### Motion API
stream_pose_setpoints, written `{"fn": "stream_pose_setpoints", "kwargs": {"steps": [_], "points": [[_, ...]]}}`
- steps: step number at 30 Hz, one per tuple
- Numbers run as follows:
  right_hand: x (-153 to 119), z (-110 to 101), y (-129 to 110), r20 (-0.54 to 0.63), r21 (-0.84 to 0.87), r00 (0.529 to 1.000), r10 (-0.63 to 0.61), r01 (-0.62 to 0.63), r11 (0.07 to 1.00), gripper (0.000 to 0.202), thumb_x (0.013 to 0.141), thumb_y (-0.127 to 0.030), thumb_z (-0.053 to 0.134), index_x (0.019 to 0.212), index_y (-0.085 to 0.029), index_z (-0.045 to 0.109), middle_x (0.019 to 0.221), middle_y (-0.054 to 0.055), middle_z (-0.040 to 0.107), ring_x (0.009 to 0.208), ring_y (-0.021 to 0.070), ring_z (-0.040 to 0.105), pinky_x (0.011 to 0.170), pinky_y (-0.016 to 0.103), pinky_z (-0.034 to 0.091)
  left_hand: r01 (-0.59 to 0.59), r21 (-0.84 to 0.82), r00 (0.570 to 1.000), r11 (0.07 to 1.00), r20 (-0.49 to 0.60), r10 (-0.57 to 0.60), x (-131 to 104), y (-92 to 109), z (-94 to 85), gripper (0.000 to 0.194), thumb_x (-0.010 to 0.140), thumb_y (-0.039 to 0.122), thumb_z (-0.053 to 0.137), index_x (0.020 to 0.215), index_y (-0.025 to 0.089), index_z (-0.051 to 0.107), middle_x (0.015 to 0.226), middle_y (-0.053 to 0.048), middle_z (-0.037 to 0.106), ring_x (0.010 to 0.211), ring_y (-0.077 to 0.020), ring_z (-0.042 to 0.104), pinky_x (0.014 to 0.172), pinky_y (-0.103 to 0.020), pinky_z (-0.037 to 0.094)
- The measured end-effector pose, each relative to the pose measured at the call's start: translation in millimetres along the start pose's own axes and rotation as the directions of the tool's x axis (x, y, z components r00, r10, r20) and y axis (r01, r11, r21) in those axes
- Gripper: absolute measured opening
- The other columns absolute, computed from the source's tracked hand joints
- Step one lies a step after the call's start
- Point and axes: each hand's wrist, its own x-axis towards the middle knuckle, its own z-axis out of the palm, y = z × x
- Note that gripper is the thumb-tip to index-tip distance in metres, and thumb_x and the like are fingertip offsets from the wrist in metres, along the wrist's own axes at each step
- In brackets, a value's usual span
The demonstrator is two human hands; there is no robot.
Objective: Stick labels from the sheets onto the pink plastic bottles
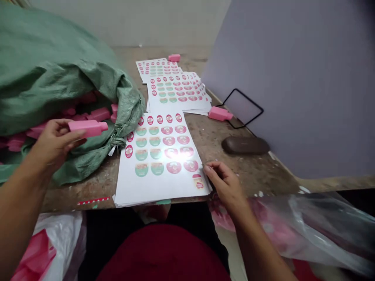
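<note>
My left hand (58, 138) grips a small pink plastic bottle (88, 128) by its base, its neck pointing right. Behind it, the open mouth of a green woven sack (88, 78) shows many more pink bottles (99, 114). A stack of white sticker sheets (164, 187) lies at the table's front edge, printed with rows of pink and green labels. At its right edge is my right hand (224, 179), thumb and forefinger pinched together close to the lowest labels. Whatever is between those fingers is hidden; something dark shows beneath them.
More sticker sheets (178, 91) are spread farther back on the wooden table (202, 136). A loose pink bottle (219, 113), a black wire stand (246, 95) and a brown case (245, 145) lie on the right, beside a grey panel (293, 86). Plastic bags (316, 230) hang below the edge.
</note>
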Motion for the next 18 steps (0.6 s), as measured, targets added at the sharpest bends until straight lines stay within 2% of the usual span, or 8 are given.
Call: {"fn": "stream_pose_setpoints", "kwargs": {"steps": [1, 3, 6, 8, 10, 14, 16, 18], "points": [[-1, 2, 0, 0.023, -0.001, 1.000, 0.002, -0.002, 1.000, 0.035, 0.081, -0.053, 0.062, 0.087, -0.019, 0.063, 0.069, -0.001, 0.058, 0.062, 0.0149, 0.051, 0.055, 0.026, 0.039, -0.001, -0.151, 0.998, 0.989, 0.067, 0.011, -11, 2, 8.4, 0.011, 0.092, 0.009, 0.055, 0.096, 0.019, 0.055, 0.089, 0.010, 0.067, 0.105, -0.0115, 0.053, 0.097, -0.028, 0.042], [-2, 6, -1, 0.052, -0.005, 0.999, 0.006, -0.005, 1.000, 0.034, 0.082, -0.053, 0.061, 0.089, -0.019, 0.063, 0.069, -0.001, 0.058, 0.062, 0.0147, 0.050, 0.055, 0.026, 0.038, 0.015, -0.337, 0.983, 0.941, 0.179, 0.049, -32, 3, 29.6, 0.019, 0.099, 0.019, 0.041, 0.097, 0.017, 0.060, 0.095, 0.003, 0.072, 0.104, -0.0181, 0.059, 0.093, -0.040, 0.049], [-3, 5, -2, 0.073, -0.021, 0.997, 0.006, -0.005, 1.000, 0.034, 0.083, -0.052, 0.060, 0.091, -0.019, 0.063, 0.070, -0.001, 0.058, 0.063, 0.0148, 0.050, 0.056, 0.026, 0.038, 0.191, -0.454, 0.944, 0.870, 0.329, -0.035, -60, -5, 68.3, 0.027, 0.098, 0.031, 0.045, 0.103, 0.015, 0.065, 0.101, -0.005, 0.073, 0.092, -0.0204, 0.063, 0.076, -0.036, 0.056], [-4, 0, -2, 0.102, -0.047, 0.995, -0.007, 0.012, 0.999, 0.032, 0.084, -0.051, 0.058, 0.091, -0.020, 0.062, 0.069, -0.002, 0.057, 0.063, 0.0151, 0.050, 0.056, 0.026, 0.038, 0.347, -0.439, 0.886, 0.829, 0.444, -0.136, -76, -16, 95.6, 0.024, 0.088, 0.027, 0.060, 0.106, 0.014, 0.066, 0.104, -0.009, 0.072, 0.086, -0.0193, 0.065, 0.069, -0.031, 0.056], [-6, -6, -2, 0.128, -0.106, 0.991, -0.027, 0.041, 0.993, 0.029, 0.084, -0.049, 0.056, 0.091, -0.021, 0.063, 0.066, -0.002, 0.056, 0.060, 0.0153, 0.050, 0.054, 0.026, 0.037, 0.484, -0.382, 0.802, 0.788, 0.554, -0.224, -89, -28, 121.0, 0.032, 0.074, 0.018, 0.071, 0.105, 0.014, 0.066, 0.104, -0.010, 0.072, 0.085, -0.0191, 0.065, 0.071, -0.031, 0.056], [-11, -17, -3, 0.134, -0.313, 0.984, -0.114, 0.151, 0.938, 0.020, 0.085, -0.042, 0.055, 0.089, -0.024, 0.064, 0.065, -0.001, 0.062, 0.057, 0.0164, 0.054, 0.055, 0.028, 0.036, 0.624, -0.293, 0.651, 0.724, 0.707, -0.275, -99, -47, 155.8, 0.034, 0.065, 0.012, 0.072, 0.099, 0.011, 0.065, 0.103, -0.013, 0.070, 0.095, -0.0238, 0.065, 0.081, -0.038, 0.056], [-13, -19, -4, 0.146, -0.407, 0.972, -0.182, 0.227, 0.885, 0.017, 0.086, -0.038, 0.054, 0.086, -0.024, 0.064, 0.069, 0.000, 0.067, 0.060, 0.0176, 0.058, 0.059, 0.029, 0.036, 0.651, -0.310, 0.629, 0.692, 0.732, -0.264, -97, -50, 164.1, 0.031, 0.070, 0.018, 0.071, 0.099, 0.011, 0.064, 0.105, -0.013, 0.068, 0.100, -0.0267, 0.064, 0.083, -0.043, 0.056], [-14, -19, -4, 0.149, -0.493, 0.953, -0.264, 0.303, 0.815, 0.017, 0.088, -0.035, 0.052, 0.086, -0.024, 0.064, 0.073, 0.001, 0.070, 0.064, 0.0188, 0.061, 0.064, 0.031, 0.036, 0.654, -0.328, 0.636, 0.682, 0.727, -0.260, -95, -50, 169.1, 0.030, 0.074, 0.024, 0.072, 0.101, 0.013, 0.063, 0.108, -0.014, 0.067, 0.098, -0.0268, 0.064, 0.080, -0.044, 0.056]]}}
